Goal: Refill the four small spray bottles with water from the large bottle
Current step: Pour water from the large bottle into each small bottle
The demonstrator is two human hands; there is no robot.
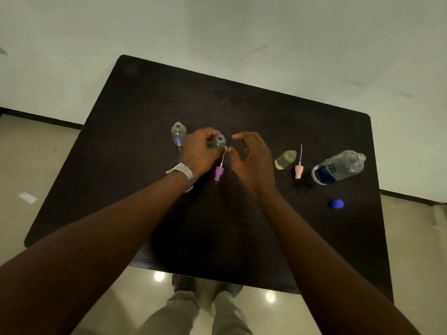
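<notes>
Three small spray bottles show on a dark worktop (145, 117). The middle small bottle (219, 141) is clear and uncapped, and the left hand (200, 151) grips it, fingers wrapped round its body. The right hand (251, 160) is just right of that bottle, fingers loosely curved and holding nothing. To the left, beside the left hand, stands a purple-tinted bottle (179, 134) with an open mouth. To the right, apart from the right hand, is a yellowish bottle (285, 159).

Two spray heads with thin tubes lie on the worktop. The purple spray head (219, 173) lies between the two wrists, its tube reaching up to the left thumb. The pink spray head (299, 170) lies just right of the yellowish bottle.

One large bottle (338, 166) stands further right, uncapped, with a blue label whose white writing is too blurred to read. One blue cap (336, 203) lies nearer, apart from it. A metal watch (183, 175) circles the left wrist.
</notes>
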